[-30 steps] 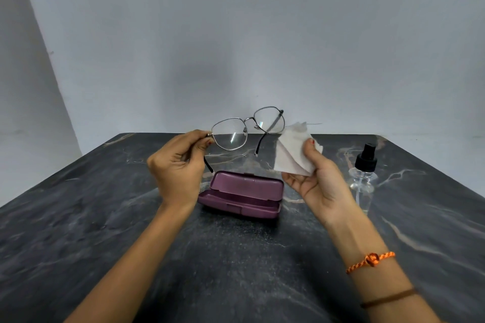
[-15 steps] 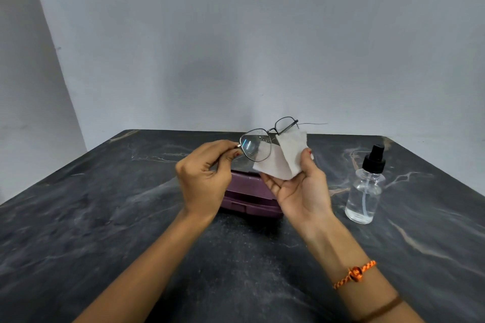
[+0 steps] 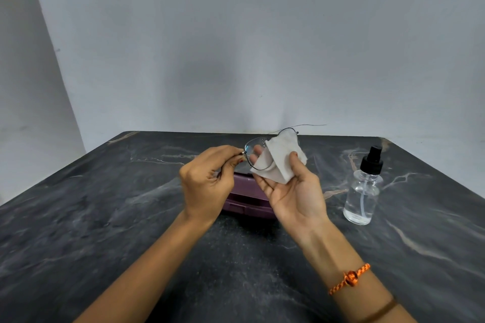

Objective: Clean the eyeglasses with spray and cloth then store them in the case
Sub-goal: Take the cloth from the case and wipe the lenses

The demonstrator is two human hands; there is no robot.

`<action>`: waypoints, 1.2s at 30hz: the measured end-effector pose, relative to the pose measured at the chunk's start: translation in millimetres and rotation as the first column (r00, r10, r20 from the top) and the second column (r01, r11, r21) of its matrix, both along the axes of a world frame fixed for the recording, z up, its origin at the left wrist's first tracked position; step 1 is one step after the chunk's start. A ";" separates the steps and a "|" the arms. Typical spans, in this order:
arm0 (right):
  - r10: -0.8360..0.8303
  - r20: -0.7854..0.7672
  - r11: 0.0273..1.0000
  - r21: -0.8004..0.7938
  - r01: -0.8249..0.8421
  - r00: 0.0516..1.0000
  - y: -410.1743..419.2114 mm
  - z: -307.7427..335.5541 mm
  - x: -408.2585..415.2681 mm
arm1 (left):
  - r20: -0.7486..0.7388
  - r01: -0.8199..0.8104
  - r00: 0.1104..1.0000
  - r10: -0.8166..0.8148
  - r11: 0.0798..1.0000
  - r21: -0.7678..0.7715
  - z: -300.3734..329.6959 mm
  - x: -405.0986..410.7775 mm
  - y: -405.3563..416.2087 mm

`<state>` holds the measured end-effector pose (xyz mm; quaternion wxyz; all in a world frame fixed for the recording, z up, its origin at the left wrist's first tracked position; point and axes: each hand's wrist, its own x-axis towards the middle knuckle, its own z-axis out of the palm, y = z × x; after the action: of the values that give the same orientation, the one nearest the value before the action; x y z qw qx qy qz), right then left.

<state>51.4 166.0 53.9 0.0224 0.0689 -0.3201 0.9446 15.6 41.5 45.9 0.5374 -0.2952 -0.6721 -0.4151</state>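
Your left hand [image 3: 207, 183] has a pinching grip on the glasses [image 3: 256, 148] at the hinge, just above the case [image 3: 245, 203]. Your right hand [image 3: 294, 189] grips the cloth [image 3: 282, 158] around a lens, thumb in front, fingers behind. Rub gently in small circles and keep that hinge steady. Thin dark wire frame, clear lenses, one arm pointing toward the spray bottle [image 3: 363, 187].

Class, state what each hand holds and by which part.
Left hand pinches the eyeglasses at the frame's left corner; right hand holds the cloth by its lower part.
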 end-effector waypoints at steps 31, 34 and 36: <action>-0.087 0.087 0.990 0.117 0.077 0.992 3.6 -0.7 1.8 | -0.066 0.050 0.996 -0.063 0.983 -0.176 2.6 0.4 -0.9; -0.060 0.049 0.985 0.164 0.051 0.997 3.8 0.7 3.2 | -0.067 0.050 0.996 -0.065 0.976 -0.210 1.5 -0.4 -1.3; -0.058 0.050 0.985 0.166 0.049 0.997 4.2 2.7 2.8 | -0.056 0.061 0.996 -0.073 0.980 -0.188 3.0 -1.0 -2.9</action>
<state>54.2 170.2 56.6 0.0333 0.0362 -0.3991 0.9156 14.6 38.6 48.9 0.5141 -0.3794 -0.6803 -0.3590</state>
